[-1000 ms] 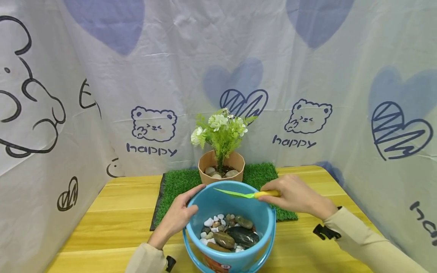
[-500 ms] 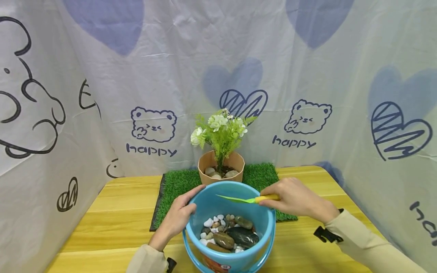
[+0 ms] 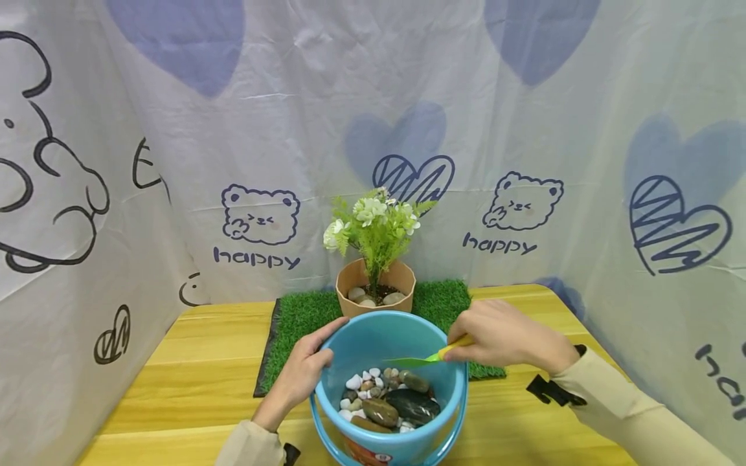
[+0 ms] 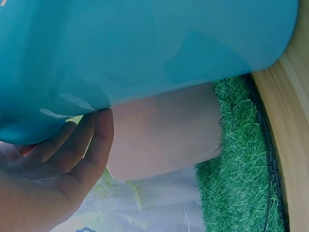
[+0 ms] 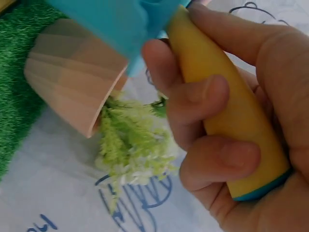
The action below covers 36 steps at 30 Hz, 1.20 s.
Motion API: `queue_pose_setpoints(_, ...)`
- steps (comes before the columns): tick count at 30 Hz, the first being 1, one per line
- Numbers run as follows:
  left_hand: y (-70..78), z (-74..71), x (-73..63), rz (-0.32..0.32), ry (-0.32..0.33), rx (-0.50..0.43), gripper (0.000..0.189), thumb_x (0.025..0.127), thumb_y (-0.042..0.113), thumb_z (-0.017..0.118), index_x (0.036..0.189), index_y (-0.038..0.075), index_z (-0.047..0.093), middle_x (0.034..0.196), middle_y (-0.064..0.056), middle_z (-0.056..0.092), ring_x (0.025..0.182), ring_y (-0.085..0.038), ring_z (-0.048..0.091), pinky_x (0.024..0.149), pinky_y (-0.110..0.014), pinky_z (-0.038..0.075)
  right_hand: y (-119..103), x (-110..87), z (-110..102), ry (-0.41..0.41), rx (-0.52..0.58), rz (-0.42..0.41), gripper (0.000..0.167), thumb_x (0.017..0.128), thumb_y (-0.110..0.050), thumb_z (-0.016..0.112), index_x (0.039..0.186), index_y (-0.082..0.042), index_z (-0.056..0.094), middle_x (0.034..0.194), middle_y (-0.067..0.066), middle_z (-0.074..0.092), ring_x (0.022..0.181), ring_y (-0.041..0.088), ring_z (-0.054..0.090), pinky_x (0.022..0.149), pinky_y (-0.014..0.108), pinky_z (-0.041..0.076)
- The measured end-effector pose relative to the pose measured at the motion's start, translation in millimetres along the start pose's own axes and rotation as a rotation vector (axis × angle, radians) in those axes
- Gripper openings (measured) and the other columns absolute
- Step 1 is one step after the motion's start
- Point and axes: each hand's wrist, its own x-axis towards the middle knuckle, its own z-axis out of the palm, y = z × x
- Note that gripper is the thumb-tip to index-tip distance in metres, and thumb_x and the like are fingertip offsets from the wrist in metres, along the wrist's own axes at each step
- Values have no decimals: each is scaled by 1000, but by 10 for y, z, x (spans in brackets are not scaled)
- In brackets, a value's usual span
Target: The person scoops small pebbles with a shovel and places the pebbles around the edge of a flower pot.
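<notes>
My left hand (image 3: 302, 372) holds the left rim of the blue bucket (image 3: 381, 336); in the left wrist view its fingers (image 4: 91, 140) lie along the outer wall. Wrapped round the yellow handle (image 5: 227, 111) of a small garden trowel (image 3: 416, 361) is my right hand (image 3: 495, 333). The trowel's green blade reaches inside the bucket, above the stones. Small white pebbles (image 3: 354, 380), a brown stone (image 3: 380, 411) and a large dark stone (image 3: 412, 406) lie at the bucket's bottom.
Behind the bucket stands a peach flowerpot (image 3: 344, 294) with white flowers (image 3: 370, 212) and a few stones on its soil. It rests on a green turf mat (image 3: 291, 330) over a yellow wooden table (image 3: 192, 369). A patterned cloth (image 3: 280, 129) hangs round the back and sides.
My right hand has tipped the trowel so its blade sits lower in the bucket, nearer the stones. The left hand stays at the rim.
</notes>
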Motion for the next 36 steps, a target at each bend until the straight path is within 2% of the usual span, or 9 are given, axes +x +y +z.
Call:
queue_pose_setpoints(2, -6, -4, 0, 1, -4, -1, 67, 82, -4, 41, 147, 12, 47, 139, -14, 57, 117, -30, 62, 74, -31, 49, -59, 31, -48, -39, -6, 10, 12, 84, -40, 72, 82, -30, 79, 67, -23, 64, 50, -7, 46, 49, 17, 39)
queue_pose_setpoints(8, -20, -8, 1, 8, -4, -1, 67, 82, -4, 40, 147, 11, 46, 138, -16, 57, 116, -31, 62, 75, -31, 51, -241, 132, -132, -163, -65, 24, 23, 81, -38, 76, 61, -28, 69, 52, -21, 51, 44, -1, 37, 45, 19, 31)
queue_pose_setpoints(13, -38, -11, 0, 6, -5, -2, 67, 82, -4, 41, 147, 11, 46, 139, -15, 57, 117, -31, 62, 77, -31, 51, -368, 193, -151, -225, -102, 40, 17, 80, -36, 77, 67, -28, 70, 64, -19, 59, 52, 1, 47, 51, 21, 39)
queue_pose_setpoints(16, -46, -14, -4, 1, -6, -9, 67, 82, -4, 40, 147, 11, 46, 139, -15, 56, 117, -31, 62, 77, -31, 51, -441, 210, -155, -243, -118, 71, 26, 79, -34, 77, 59, -27, 62, 57, -17, 50, 49, 2, 41, 49, 22, 35)
queue_pose_setpoints(19, -49, -17, -8, 0, -6, -14, 67, 81, -4, 40, 147, 10, 46, 139, -16, 56, 117, -31, 62, 76, -31, 51, -528, 211, -146, -236, -136, 100, 43, 78, -30, 78, 50, -26, 46, 48, -16, 32, 46, 4, 31, 47, 22, 28)
queue_pose_setpoints(22, -48, -16, -8, 1, -9, -21, 67, 81, -4, 40, 147, 9, 46, 140, -17, 56, 118, -32, 61, 77, -31, 52, -627, 221, -121, -222, -166, 129, 52, 78, -26, 77, 50, -24, 33, 48, -12, 21, 45, 6, 24, 45, 22, 24)
queue_pose_setpoints(30, -43, 2, 6, 13, -9, -29, 67, 82, -4, 39, 147, 9, 46, 140, -17, 55, 119, -32, 60, 76, -30, 49, -753, 307, -10, -199, -288, 165, 44, 80, -16, 72, 56, -21, 34, 53, -6, 26, 49, 9, 21, 46, 24, 21)
queue_pose_setpoints(36, -36, -7, -3, 4, -3, -44, 67, 81, -4, 39, 147, 11, 46, 140, -16, 55, 119, -32, 60, 74, -30, 48, -705, 255, 59, -83, -372, 115, 56, 80, -23, 76, 56, -23, 26, 53, -7, 18, 46, 8, 19, 43, 23, 17)
